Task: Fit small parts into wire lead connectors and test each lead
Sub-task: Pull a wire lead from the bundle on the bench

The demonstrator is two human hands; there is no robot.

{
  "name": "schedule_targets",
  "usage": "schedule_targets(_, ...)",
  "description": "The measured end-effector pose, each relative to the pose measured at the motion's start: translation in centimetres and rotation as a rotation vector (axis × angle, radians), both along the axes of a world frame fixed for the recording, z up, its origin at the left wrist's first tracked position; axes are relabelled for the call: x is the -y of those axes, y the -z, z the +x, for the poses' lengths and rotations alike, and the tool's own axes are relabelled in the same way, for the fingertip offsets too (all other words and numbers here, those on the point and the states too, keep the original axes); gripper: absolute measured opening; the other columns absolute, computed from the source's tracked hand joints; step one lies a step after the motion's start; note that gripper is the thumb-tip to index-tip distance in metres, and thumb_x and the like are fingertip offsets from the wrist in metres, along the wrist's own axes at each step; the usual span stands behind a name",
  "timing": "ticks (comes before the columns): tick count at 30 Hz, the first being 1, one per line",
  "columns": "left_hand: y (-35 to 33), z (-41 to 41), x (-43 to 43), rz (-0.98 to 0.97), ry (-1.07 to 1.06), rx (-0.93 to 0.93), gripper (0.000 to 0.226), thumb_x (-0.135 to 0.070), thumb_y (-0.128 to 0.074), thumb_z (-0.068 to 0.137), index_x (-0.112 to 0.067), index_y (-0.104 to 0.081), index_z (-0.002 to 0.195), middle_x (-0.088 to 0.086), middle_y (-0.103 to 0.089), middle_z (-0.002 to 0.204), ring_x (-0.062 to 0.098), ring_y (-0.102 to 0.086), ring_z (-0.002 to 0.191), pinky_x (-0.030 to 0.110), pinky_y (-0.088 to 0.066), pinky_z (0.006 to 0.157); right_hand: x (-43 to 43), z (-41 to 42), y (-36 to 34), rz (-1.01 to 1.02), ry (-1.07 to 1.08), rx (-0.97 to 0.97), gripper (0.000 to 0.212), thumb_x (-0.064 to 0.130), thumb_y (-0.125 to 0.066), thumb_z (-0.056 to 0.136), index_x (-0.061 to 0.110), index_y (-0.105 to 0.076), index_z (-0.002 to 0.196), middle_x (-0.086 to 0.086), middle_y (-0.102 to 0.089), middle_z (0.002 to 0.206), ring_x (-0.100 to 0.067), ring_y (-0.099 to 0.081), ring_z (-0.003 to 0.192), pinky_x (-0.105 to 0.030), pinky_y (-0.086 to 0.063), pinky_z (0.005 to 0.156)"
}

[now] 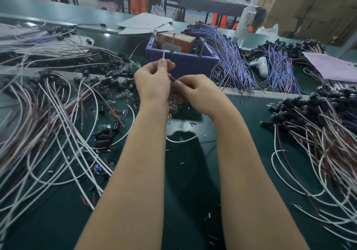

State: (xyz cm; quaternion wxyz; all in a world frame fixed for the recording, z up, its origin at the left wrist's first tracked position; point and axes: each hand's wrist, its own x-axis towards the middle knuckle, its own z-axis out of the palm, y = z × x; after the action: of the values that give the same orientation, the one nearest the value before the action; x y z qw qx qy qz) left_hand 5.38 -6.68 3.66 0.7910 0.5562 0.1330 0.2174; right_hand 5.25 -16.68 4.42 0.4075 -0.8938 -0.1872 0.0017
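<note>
My left hand [153, 82] pinches the end of a white wire lead [163, 56], whose tip sticks up above the fingers. The rest of this lead [181, 140] seems to loop down onto the green mat below my wrists. My right hand [195, 93] is curled beside the left, pinching a small dark part [173, 79] between them. Small clear bulbs [172, 108] show under my palms; whether a hand holds them I cannot tell. Both hands hover in front of the purple test box [185, 64].
White and brown leads [58, 118] with black connectors spread over the left of the mat. A similar pile [316, 130] lies right. Blue-purple wire bundles [229, 60] and a white controller [260, 64] lie behind. Loose black sockets [103, 139] and sleeve bits litter the mat.
</note>
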Motion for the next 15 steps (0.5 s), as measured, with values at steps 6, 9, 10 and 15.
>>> schedule_targets(6, 0.2, 0.5, -2.8, -0.001, -0.266, -0.056, 0.022, -0.016, -0.051, 0.097, -0.019, -0.063, 0.078, 0.000, -0.062, 0.086, 0.009, -0.055, 0.070, 0.028, -0.054, 0.073, 0.9, 0.2, -0.2, 0.006, 0.131, 0.067, 0.024, 0.024, -0.048, 0.098, 0.022, -0.071, 0.091, 0.012, -0.058, 0.063, -0.002, -0.050, 0.055, -0.015, -0.039, 0.055)
schedule_targets(9, 0.6, 0.7, -2.4, 0.354, -0.025, -0.171, 0.021, -0.018, -0.052, 0.095, -0.020, -0.063, 0.077, 0.010, -0.063, 0.101, 0.027, -0.061, 0.093, 0.042, -0.053, 0.090, 2.1, 0.7, -0.4, 0.015, 0.300, 0.162, 0.022, 0.026, -0.049, 0.097, 0.024, -0.071, 0.093, 0.016, -0.044, 0.039, -0.001, -0.040, 0.042, -0.013, -0.028, 0.044)
schedule_targets(10, 0.7, 0.6, -2.0, 0.492, 0.073, -0.211, 0.019, -0.017, -0.052, 0.094, -0.018, -0.063, 0.079, 0.010, -0.065, 0.096, 0.028, -0.064, 0.090, 0.039, -0.054, 0.085, 2.4, 0.8, -0.6, 0.041, 0.330, 0.177, 0.022, 0.026, -0.049, 0.097, 0.024, -0.071, 0.094, 0.016, -0.045, 0.041, 0.000, -0.041, 0.045, -0.013, -0.030, 0.047)
schedule_targets(15, 1.0, -0.6, 0.5, 0.797, 0.575, -0.330, 0.023, -0.015, -0.048, 0.095, -0.015, -0.061, 0.076, -0.001, -0.064, 0.067, 0.011, -0.042, 0.047, 0.014, -0.033, 0.041, 2.1, 0.4, -0.9, 0.547, 0.360, 0.051, 0.027, 0.019, -0.043, 0.101, 0.013, -0.061, 0.082, -0.002, -0.055, 0.063, -0.009, -0.051, 0.046, -0.025, -0.048, 0.053)
